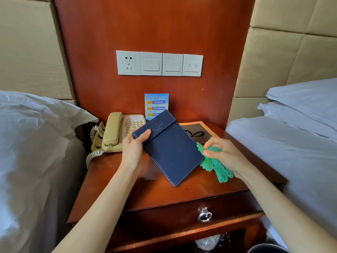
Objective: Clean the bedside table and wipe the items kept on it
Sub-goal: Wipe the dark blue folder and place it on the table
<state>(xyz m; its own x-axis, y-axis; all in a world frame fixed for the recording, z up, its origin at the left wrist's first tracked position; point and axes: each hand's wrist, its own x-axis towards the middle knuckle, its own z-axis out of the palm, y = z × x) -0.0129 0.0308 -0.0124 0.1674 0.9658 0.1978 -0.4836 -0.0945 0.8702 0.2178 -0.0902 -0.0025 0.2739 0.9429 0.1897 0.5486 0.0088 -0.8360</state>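
The left hand [134,145] pinches the navy folder [168,147] by its top corner, tilted above the tabletop [164,194]. The right hand [221,154] clutches a soft green cloth [217,164] at its edge. The folder looks stiff, light, best held by corners.

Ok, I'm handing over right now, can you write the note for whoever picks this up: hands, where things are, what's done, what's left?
Left hand: grips the top corner of the navy folder, held tilted above the bedside table.
Right hand: holds the green cloth at the folder's right edge.
On the table: beige telephone at back left, blue notice card against the wood panel, a dark booklet at back right.
Done: cannot tell from this view what has been wiped.
Left: finish wiping the folder and set it down; probably the phone, card, booklet and tabletop too.
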